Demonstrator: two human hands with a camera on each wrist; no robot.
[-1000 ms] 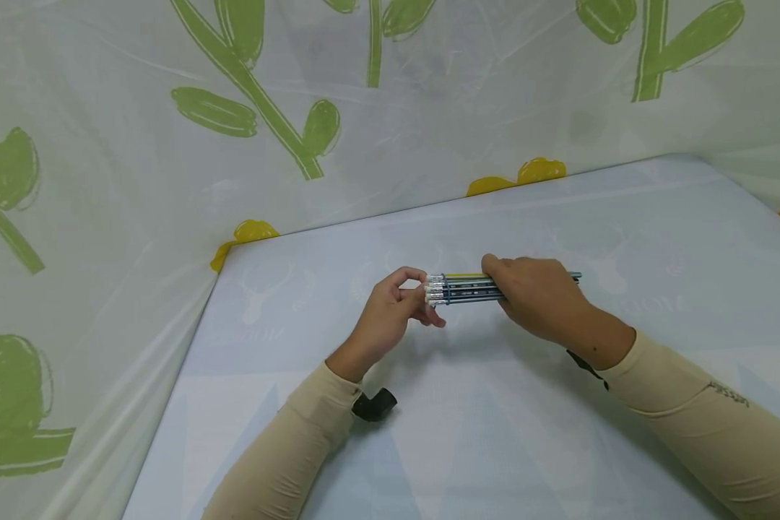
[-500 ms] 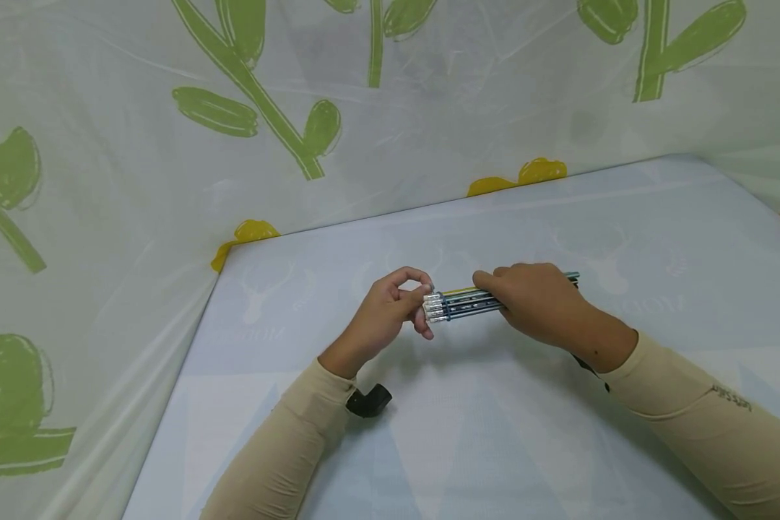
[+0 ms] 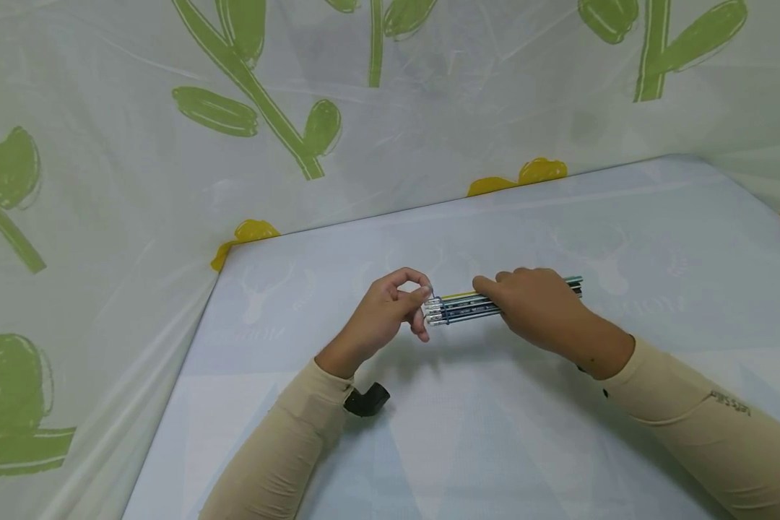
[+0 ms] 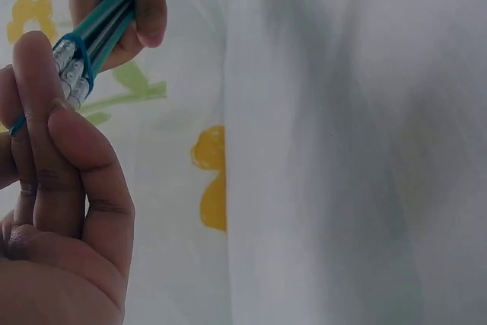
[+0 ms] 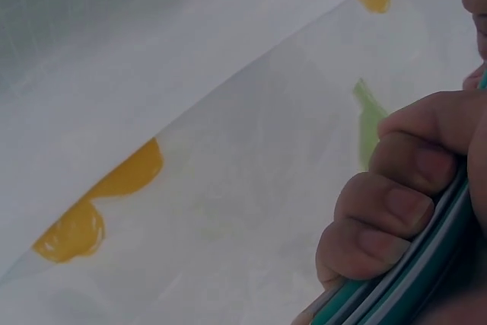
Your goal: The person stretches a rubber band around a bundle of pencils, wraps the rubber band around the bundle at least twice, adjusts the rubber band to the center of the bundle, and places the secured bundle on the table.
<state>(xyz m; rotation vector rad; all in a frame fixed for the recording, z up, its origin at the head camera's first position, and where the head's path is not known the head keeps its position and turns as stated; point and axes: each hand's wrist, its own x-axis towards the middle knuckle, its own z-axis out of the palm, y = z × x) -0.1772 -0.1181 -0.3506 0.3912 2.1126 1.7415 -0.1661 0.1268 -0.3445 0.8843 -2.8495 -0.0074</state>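
Note:
In the head view my right hand grips a bundle of pencils around its middle, above the table. White eraser ends with silver ferrules point left, and the other ends stick out past the hand. A blue rubber band circles the bundle near the ferrules. My left hand is at the eraser end, thumb and finger pinching a stretched part of the band. In the left wrist view a bit of blue shows between those fingers. The right wrist view shows curled fingers wrapped round the green and grey pencil shafts.
A pale cloth with faint deer prints covers the table. Behind and left of it hangs a white curtain with green leaves and yellow flowers. A black wrist mount sits under the left sleeve.
The bundle's eraser end has dropped slightly, so the pencils now tilt down to the left. My left hand has shifted a little, and a strand of band now stretches from its fingertips.

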